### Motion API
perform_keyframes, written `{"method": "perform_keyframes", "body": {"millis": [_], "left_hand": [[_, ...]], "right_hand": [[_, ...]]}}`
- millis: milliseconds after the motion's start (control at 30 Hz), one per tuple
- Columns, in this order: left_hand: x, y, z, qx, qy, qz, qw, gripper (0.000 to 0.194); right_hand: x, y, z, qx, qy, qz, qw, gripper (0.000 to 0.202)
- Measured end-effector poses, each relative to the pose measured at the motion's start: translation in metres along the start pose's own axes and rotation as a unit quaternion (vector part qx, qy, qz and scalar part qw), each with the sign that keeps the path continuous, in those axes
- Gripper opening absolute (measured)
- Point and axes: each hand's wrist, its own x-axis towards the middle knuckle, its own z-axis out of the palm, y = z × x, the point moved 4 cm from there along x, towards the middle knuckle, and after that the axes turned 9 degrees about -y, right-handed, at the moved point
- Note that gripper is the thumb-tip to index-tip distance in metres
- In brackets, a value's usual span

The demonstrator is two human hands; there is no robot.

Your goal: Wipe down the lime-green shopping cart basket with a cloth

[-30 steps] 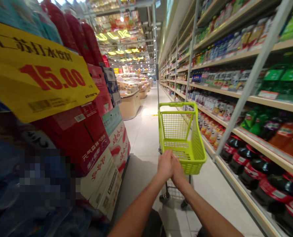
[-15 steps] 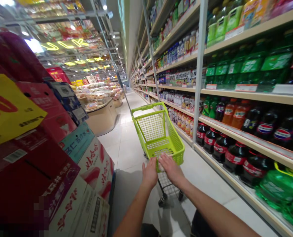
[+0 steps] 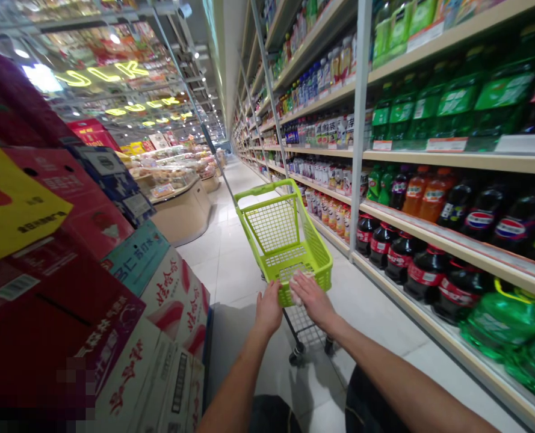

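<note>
A lime-green shopping cart [image 3: 329, 273] stands ahead of me in the aisle, its plastic basket facing up. My left hand [image 3: 268, 310] is at the basket's near left corner, fingers curled over the rim and thumb standing off to the side. Under the fingers of my right hand [image 3: 315, 300] is a crumpled white cloth or tissue [image 3: 296, 296], pressed against the near rim of the basket. Part of the cloth is hidden by that hand. No goods show in the basket.
Shelves of bottled drinks [image 3: 463, 174] line the right side, with big cola bottles [image 3: 429, 273] at the bottom. Stacked drink cartons [image 3: 172, 294] rise close on my left. Farther off stands a rounded display counter [image 3: 183, 210]. Pale floor tiles [image 3: 228, 270] run down the aisle.
The view has shifted slightly, so the cart and shelves sit a little higher and farther left. Both hands stay at the basket's near rim, the right one still with the white cloth.
</note>
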Motion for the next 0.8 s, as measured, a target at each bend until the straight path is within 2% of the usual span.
{"method": "perform_keyframes", "body": {"millis": [100, 167, 267, 333, 433, 567, 633, 733, 800], "left_hand": [[0.002, -0.005, -0.005, -0.061, -0.001, -0.004, 0.998, 0.061], [0.001, -0.005, -0.007, -0.075, -0.010, -0.011, 0.997, 0.061], [-0.001, -0.004, -0.007, -0.048, -0.014, -0.023, 0.998, 0.062], [-0.003, -0.004, -0.005, -0.017, -0.011, -0.033, 0.999, 0.065], [-0.003, -0.002, -0.002, 0.030, -0.009, -0.039, 0.999, 0.067], [-0.002, 0.009, 0.003, 0.088, -0.001, -0.009, 0.996, 0.063], [-0.002, 0.016, 0.008, 0.109, -0.004, 0.019, 0.994, 0.062], [-0.004, 0.022, 0.013, 0.125, -0.009, 0.031, 0.992, 0.061], [-0.004, 0.023, 0.012, 0.132, -0.008, 0.024, 0.991, 0.059]], "right_hand": [[0.003, -0.006, -0.001, 0.005, 0.009, -0.018, 1.000, 0.039], [-0.002, -0.010, 0.007, 0.003, -0.006, -0.045, 0.999, 0.037], [-0.024, -0.010, 0.026, -0.005, -0.037, -0.056, 0.998, 0.029], [-0.041, -0.006, 0.030, -0.009, -0.045, -0.046, 0.998, 0.025], [-0.048, 0.002, 0.017, -0.014, -0.033, -0.040, 0.999, 0.027], [-0.038, 0.016, -0.007, -0.012, 0.009, -0.027, 1.000, 0.033], [-0.043, 0.026, -0.005, -0.018, -0.011, -0.008, 1.000, 0.034], [-0.066, 0.042, 0.004, -0.038, -0.060, 0.033, 0.997, 0.029], [-0.075, 0.045, 0.002, -0.039, -0.052, 0.040, 0.997, 0.027]]}}
